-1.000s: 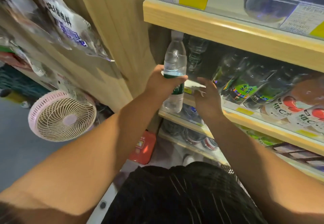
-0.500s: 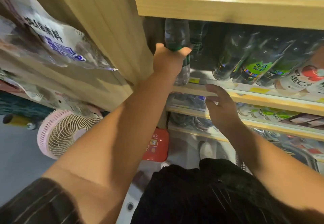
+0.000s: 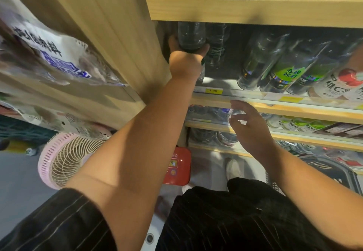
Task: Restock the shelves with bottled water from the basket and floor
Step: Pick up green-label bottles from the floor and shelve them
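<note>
The water bottle (image 3: 191, 35) is now pushed deep onto the shelf (image 3: 255, 104), gripped by left hand (image 3: 185, 62) fingers; the right hand (image 3: 248, 126) is lowered below it, fingers open.

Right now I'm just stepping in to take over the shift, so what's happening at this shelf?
A person is restocking water. Their left hand grips a clear water bottle and has it inside the far left end of the shelf, beside another water bottle there. The right hand is open and empty, hovering in front of the shelf's edge. A dark basket sits low at the right.
</note>
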### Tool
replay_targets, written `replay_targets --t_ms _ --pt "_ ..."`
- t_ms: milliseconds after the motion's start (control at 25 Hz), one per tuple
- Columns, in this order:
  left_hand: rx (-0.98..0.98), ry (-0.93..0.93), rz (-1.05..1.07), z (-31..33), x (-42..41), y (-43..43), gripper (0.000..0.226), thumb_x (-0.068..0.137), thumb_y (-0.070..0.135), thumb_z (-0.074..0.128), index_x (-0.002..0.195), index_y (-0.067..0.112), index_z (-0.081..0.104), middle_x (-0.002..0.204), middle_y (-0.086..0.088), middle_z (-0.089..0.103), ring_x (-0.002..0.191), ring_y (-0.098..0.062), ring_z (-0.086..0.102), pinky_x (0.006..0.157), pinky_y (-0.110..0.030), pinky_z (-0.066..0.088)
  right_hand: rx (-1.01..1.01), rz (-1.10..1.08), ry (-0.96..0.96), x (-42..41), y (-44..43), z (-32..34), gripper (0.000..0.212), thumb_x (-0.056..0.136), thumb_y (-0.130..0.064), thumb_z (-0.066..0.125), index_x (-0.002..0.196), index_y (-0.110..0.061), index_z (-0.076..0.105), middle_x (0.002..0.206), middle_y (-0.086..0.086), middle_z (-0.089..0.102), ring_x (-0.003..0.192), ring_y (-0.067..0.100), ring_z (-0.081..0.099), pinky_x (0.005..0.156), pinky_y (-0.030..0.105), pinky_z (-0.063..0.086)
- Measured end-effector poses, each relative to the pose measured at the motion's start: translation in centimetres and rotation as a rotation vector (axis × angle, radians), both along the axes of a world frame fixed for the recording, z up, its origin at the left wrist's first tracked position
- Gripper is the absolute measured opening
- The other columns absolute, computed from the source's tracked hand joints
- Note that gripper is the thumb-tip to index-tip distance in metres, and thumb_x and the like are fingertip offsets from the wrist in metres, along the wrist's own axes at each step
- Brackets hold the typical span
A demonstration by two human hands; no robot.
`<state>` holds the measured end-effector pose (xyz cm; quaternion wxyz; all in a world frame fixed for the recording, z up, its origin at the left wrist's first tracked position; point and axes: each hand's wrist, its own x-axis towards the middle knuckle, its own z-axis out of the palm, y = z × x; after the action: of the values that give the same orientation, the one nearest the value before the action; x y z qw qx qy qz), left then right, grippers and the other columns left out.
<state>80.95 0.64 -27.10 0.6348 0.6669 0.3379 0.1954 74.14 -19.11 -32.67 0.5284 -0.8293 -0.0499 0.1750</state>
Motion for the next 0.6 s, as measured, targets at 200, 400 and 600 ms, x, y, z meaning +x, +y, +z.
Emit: replay_targets --t_ms 200,400,600 --pt "0.058 0.034 -0.042 -1.2 0.6 0.0 0.077 0.074 0.012 0.083 0.138 0.011 0.040 0.124 -0.007 0.065 0.114 -0.023 0.061 0.096 -0.030 0.049 0.028 -0.001 0.020 0.5 0.1 0.0 0.042 0.093 -0.009 0.055 0.130 -0.029 0.054 0.130 -0.010 0.054 0.106 0.007 0.058 0.054 0.014 0.046" --pt "0.066 0.033 -0.040 -2.2 1.3 0.5 0.079 0.078 0.017 0.081 0.142 0.018 0.036 0.131 -0.006 0.060 0.123 -0.024 0.055 0.097 -0.027 0.047 0.017 0.011 0.031 0.8 -0.1 -0.2 0.044 0.094 -0.010 0.054 0.133 -0.030 0.052 0.130 -0.013 0.052 0.109 0.006 0.057 0.051 0.017 0.044" --pt "0.095 -0.036 -0.065 -2.9 2.8 1.3 0.077 0.079 0.010 0.078 0.142 0.015 0.035 0.138 -0.009 0.054 0.128 -0.025 0.049 0.060 0.005 0.040 -0.009 0.005 0.034 1.3 0.0 0.0 0.043 0.095 -0.008 0.053 0.134 -0.026 0.052 0.128 -0.011 0.053 0.100 -0.006 0.056 0.055 0.011 0.049"
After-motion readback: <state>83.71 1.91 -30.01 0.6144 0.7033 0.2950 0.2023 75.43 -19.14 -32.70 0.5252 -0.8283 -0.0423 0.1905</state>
